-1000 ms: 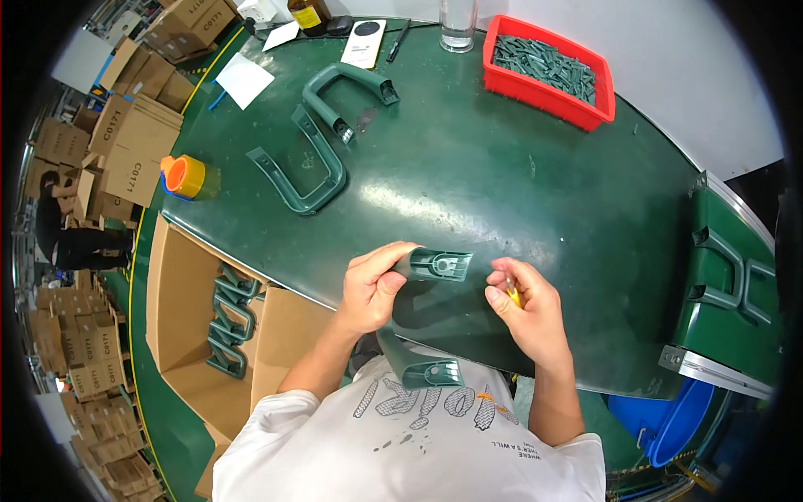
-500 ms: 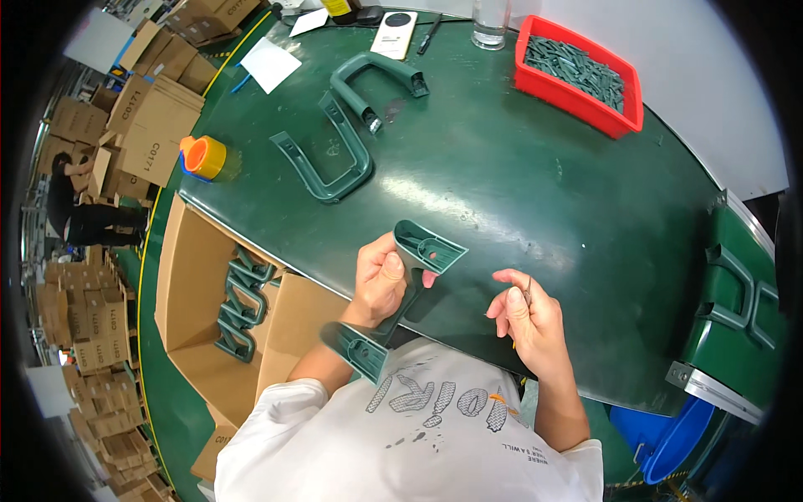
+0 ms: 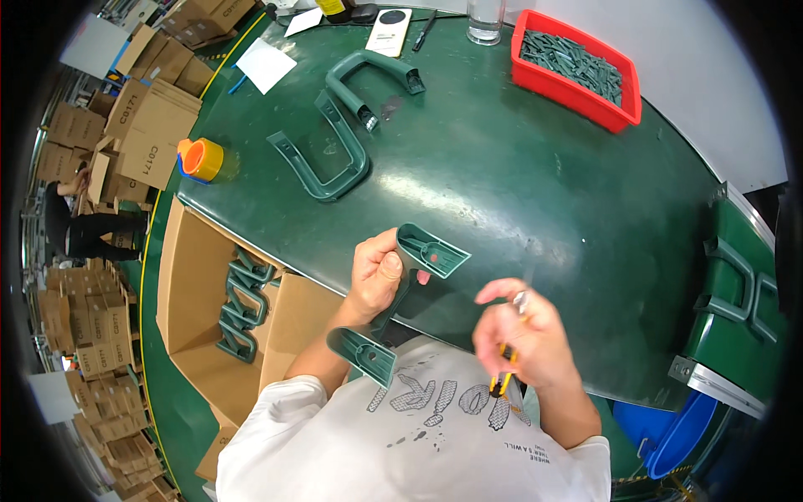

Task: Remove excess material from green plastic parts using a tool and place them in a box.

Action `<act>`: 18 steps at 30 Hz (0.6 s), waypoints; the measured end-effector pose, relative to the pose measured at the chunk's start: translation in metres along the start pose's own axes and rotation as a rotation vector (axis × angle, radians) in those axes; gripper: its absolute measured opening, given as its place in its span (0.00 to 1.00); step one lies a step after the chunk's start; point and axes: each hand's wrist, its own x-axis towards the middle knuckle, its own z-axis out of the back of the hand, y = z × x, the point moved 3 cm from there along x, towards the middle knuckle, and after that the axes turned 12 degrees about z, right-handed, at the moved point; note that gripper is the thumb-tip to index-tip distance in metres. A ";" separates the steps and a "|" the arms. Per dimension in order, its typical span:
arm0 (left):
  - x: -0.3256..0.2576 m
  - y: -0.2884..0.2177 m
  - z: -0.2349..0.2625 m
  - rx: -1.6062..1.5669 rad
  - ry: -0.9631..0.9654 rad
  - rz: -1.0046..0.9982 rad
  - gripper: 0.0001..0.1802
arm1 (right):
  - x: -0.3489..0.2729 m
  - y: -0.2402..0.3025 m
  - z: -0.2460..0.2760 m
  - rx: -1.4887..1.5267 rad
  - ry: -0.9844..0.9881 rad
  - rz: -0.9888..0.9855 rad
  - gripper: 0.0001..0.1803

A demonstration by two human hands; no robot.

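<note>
My left hand (image 3: 374, 272) is closed around a green U-shaped plastic handle (image 3: 433, 251), held over the table's near edge. Its two flared ends face up and show hollow, ribbed insides with a hole; the lower end (image 3: 365, 358) hangs in front of my shirt. To the right, my right hand (image 3: 523, 335) is curled and somewhat blurred by motion. In it is a small hand tool (image 3: 500, 383) with yellow-and-black grips pointing down; a bit of metal shows by the fingers, and its exact kind is unclear. This hand is apart from the handle.
Two similar green handles (image 3: 343, 171) lie on the green table (image 3: 485, 176). A red bin (image 3: 577, 71) of small green pieces is at the back right. Several handles lie in an open carton (image 3: 188, 318) at left. More rest on a green surface (image 3: 736, 284) at right. A person stands far left.
The yellow-and-black tool now shows more plainly in my right hand, which has moved slightly down and left. My left hand keeps hold of the handle, almost still.
</note>
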 end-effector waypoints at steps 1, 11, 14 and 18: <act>0.001 -0.001 0.001 0.015 0.003 -0.008 0.31 | -0.001 -0.012 -0.001 -0.050 0.030 -0.003 0.15; -0.003 0.000 0.010 0.229 0.045 -0.042 0.28 | -0.017 -0.007 -0.012 -0.725 0.088 0.303 0.15; -0.004 -0.003 0.006 0.298 0.058 -0.066 0.29 | -0.008 0.013 -0.019 -0.532 0.206 -0.031 0.16; -0.004 -0.006 0.004 0.341 0.089 -0.053 0.29 | -0.007 0.016 -0.016 -0.400 0.165 -0.158 0.17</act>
